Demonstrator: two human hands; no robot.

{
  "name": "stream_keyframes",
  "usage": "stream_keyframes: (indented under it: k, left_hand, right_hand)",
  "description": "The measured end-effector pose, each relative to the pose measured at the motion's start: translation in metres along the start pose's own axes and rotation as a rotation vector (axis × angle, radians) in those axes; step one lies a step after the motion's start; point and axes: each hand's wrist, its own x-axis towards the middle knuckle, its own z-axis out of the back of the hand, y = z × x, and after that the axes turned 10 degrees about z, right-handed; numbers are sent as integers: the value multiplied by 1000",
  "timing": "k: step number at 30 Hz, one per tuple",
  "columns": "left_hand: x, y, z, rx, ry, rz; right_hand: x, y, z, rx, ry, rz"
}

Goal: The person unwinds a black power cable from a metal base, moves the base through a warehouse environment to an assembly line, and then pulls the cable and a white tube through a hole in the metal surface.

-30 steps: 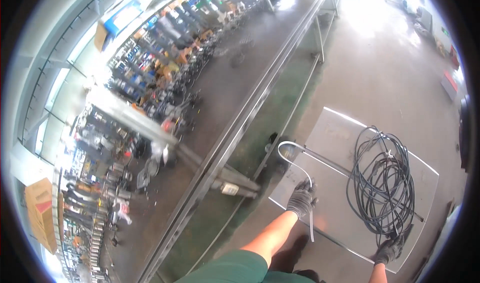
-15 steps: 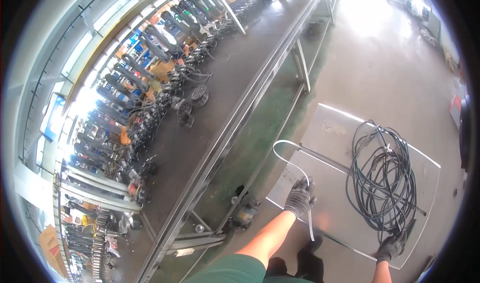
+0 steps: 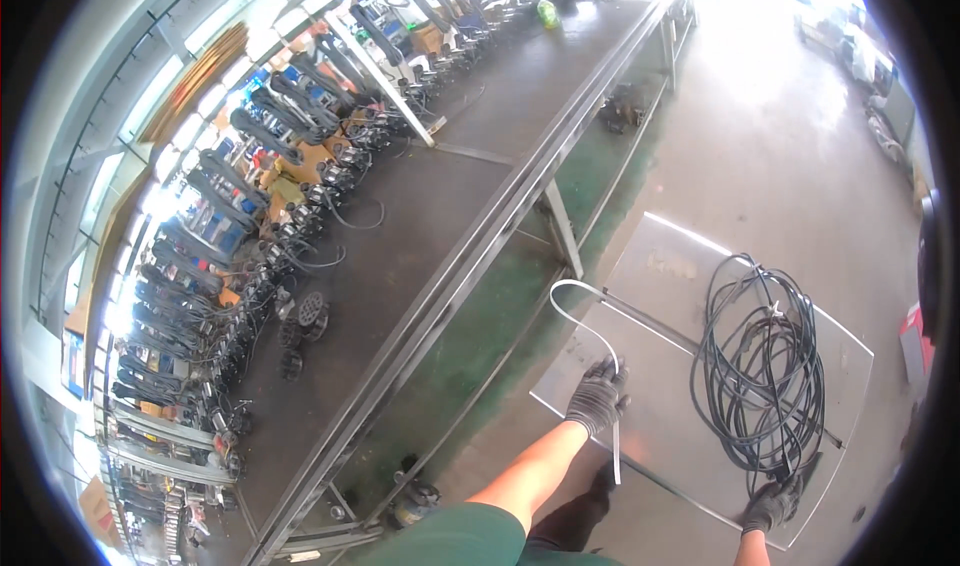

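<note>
Running up your left side, a long dark worktop (image 3: 400, 231) with a metal front edge stretches from the lower left toward the bright top of the view. Along its back edge you have a crowded row of dark hoses (image 3: 265, 141) and machine parts, and a pale post (image 3: 385, 81) rises farther along. Round black parts (image 3: 313, 311) sit apart from that row, and a bright green item (image 3: 548, 13) lies near the worktop's far end. Beneath the front edge you see a strip of green floor (image 3: 500, 311).

Next comes your left hand (image 3: 598, 396), gloved in grey, its fingers closed around a white curved strip (image 3: 616, 456). That strip bends over beyond your fingers, and its other end hangs below them, near the left corner of a flat grey panel (image 3: 640, 351). A dark bar crosses the panel from its left edge toward a loose coil of black cable (image 3: 775, 386). The coil lies over the panel's right half, reaching from its far edge nearly to the near right corner.

At the coil's lower end, close to that corner, is your gloved right hand (image 3: 773, 506). Its fingers are partly hidden, so you cannot tell whether they clamp the cable or the panel. Farther right, a red and pale box (image 3: 915, 341) stands at the rim.
</note>
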Motion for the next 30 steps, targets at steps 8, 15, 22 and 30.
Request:
stream_keyframes:
  k: [8,15,22,30]
  left_hand:
    - [280,-58,32,51,-91,-4]
    - [474,-100,49,34,-21,35]
    - [701,-143,73,57,42,30]
    - [897,-166,103,43,16,40]
  right_hand:
    - [293,65,-22,9,5,16]
    - [497,100,-66,-56,-12,43]
    - [747,162,-86,-24,16,14]
    - [957,229,-119,-64,-13,121]
